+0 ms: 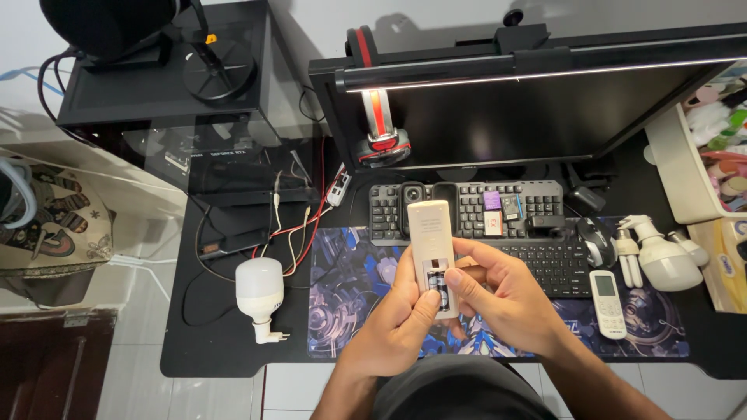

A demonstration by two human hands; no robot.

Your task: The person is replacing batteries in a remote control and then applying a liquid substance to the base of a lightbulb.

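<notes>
- I see both hands holding a white remote (pixel 433 249) face down above the patterned desk mat (pixel 342 272), in front of the keyboard (pixel 529 204).
- My left hand (pixel 401 315) grips its lower end, thumb pressed on the batteries (pixel 438 289) in the open back compartment.
- My right hand (pixel 498 292) clamps the remote's right edge, thumb beside the batteries.
- A white bulb (pixel 259 292) lies to the left; a second remote (pixel 608 302) lies to the right.

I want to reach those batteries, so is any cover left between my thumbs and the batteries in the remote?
No cover shows. The remote has its compartment open, batteries exposed, with left hand and right hand thumbs at them.
</notes>
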